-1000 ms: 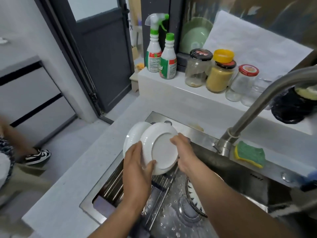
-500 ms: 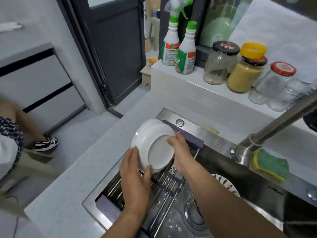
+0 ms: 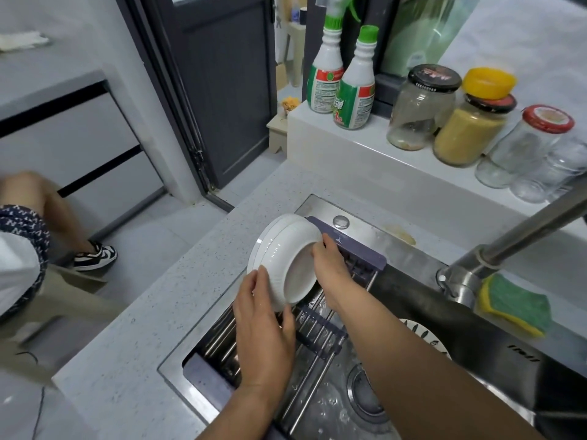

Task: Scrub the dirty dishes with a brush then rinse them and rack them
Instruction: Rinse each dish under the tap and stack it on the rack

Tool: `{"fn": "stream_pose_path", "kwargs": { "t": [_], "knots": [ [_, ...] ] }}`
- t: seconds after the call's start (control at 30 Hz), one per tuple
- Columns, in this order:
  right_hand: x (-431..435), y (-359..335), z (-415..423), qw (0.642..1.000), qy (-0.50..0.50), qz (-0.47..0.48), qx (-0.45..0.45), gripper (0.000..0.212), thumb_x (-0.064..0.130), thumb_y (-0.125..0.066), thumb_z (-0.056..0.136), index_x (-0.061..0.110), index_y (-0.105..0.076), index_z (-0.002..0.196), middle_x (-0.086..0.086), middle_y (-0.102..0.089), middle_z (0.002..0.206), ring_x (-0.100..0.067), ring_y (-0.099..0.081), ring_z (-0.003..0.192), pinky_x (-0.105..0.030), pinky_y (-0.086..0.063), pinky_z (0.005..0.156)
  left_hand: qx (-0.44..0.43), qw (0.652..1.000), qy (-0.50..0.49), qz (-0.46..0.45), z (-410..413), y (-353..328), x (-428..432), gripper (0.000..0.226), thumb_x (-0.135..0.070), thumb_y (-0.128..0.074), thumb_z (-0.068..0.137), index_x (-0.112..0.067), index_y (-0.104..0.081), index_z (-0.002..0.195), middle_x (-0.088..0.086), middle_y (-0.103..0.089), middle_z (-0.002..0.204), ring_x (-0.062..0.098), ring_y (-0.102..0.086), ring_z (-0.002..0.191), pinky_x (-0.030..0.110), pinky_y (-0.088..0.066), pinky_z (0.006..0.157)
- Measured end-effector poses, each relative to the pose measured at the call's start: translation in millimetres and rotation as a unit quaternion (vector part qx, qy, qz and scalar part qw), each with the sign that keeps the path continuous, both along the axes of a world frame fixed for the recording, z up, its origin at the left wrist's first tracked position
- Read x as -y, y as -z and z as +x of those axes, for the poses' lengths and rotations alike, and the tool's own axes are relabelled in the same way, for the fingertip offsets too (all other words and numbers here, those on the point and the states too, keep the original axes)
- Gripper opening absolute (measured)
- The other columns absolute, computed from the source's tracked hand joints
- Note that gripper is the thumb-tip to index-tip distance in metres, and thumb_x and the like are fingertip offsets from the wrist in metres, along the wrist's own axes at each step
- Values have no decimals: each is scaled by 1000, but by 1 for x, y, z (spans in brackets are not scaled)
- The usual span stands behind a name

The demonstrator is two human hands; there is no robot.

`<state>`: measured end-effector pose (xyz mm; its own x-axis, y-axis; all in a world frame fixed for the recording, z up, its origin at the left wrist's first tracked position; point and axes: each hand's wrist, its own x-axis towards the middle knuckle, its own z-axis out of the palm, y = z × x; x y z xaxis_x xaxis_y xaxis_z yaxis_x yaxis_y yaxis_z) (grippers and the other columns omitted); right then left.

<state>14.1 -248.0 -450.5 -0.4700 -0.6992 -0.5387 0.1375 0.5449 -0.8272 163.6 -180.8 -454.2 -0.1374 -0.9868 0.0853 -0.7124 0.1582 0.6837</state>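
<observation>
setting a dish (image 3: 287, 265) upright in the rack (image 3: 320, 331)
left hand (image 3: 263, 331) and right hand (image 3: 328, 269) clamp fingers on opposite rims, leaning it against a plate (image 3: 265, 239), likely to drain.

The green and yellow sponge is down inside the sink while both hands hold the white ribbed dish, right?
No. The head view shows the green and yellow sponge up on the rim of the sink, beside the steel tap, not inside it. The left hand and right hand do hold the white ribbed dish.

Evenly lit by soft, cool light, shadows kept faint, edges bent by wide-angle lens, seated person (image 3: 28, 236) at left blurred, highlights scattered on wet sink (image 3: 330, 404)
</observation>
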Motion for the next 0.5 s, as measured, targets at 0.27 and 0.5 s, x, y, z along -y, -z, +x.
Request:
{"fn": "stream_pose_path", "kwargs": {
  "t": [0.27,0.5],
  "knots": [
    [-11,-7,0,999,2,1,-35,57,32,-42,99,33,-32,156,1,-39,157,-29,-43,138,-55,-38,113,41,999,22,-16,0,-4,1,85,-18,-76,88,-16,-29,158,7,-25,163,24,-24,151,44,-27,123],
    [-50,-27,5,995,20,-46,-90,45,23,-48,100,28,-51,144,13,-56,130,-11,-52,112,-34,-42,98,20,999,33,-23,-8,-13,-13,83,-16,-73,89,-18,-27,158,5,-21,165,21,-20,153,41,-21,124]
  ]
}}
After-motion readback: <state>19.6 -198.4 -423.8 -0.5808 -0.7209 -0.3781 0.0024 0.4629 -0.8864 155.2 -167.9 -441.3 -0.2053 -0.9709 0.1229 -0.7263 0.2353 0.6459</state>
